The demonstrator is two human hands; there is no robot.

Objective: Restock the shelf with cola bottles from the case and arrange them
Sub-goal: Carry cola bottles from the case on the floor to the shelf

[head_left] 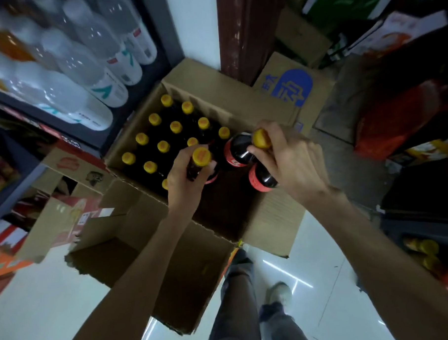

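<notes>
An open cardboard case [271, 219] stands on the floor below me, holding several dark cola bottles with yellow caps [163, 146]. My left hand [182, 182] grips the neck of one cola bottle [201, 156] just under its cap, over the case's near side. My right hand [291, 156] holds two cola bottles by their necks: one [238, 150] shows its red label, and another [263, 178] hangs lower. The near right part of the case is dark and has no bottles in it.
A shelf [62, 125] at upper left carries clear water bottles [97, 54]. More cartons [291, 89] lie behind the case and at left [71, 176]. A brown post [245, 32] rises beyond. Red bags and goods crowd the right. My legs and shoe [277, 293] stand on the glossy tile floor.
</notes>
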